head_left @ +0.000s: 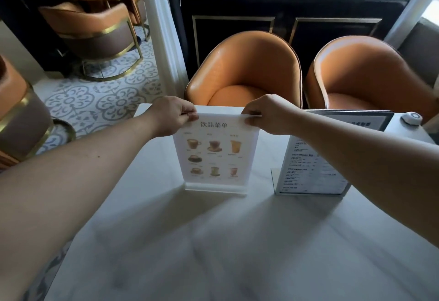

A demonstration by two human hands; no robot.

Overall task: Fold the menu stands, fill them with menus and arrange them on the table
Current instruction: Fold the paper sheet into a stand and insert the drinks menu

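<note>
1. At the centre of the frame I have the clear menu stand (215,158) upright on the white table (213,241), its base resting on the tabletop. The drinks menu (213,155) sits inside it, pictures of cups facing me.
2. My left hand (172,115) pinches the stand's top left corner, thumb and fingers pressed together on the top edge. My right hand (266,115) pinches the top right corner the same way. I judge the two-corner hold keeps the tall, thin panel from tipping or twisting while I seat the sheet or square the stand up; which of the two I cannot tell.
3. The menu looks fully down in the sleeve, its lower edge close to the base, so I take this stand as filled and now being positioned.
4. Just to the right of centre stands a second stand (313,165) with a text menu, dark-framed, angled away from the first. The two are near each other but not touching, which suggests I am lining them up side by side.
5. At the far right edge of the table lies a small round white call button (411,118).
6. Beyond the table's far edge, in the upper middle and upper right, are two orange chairs (244,72), so the menus face my side.
</note>
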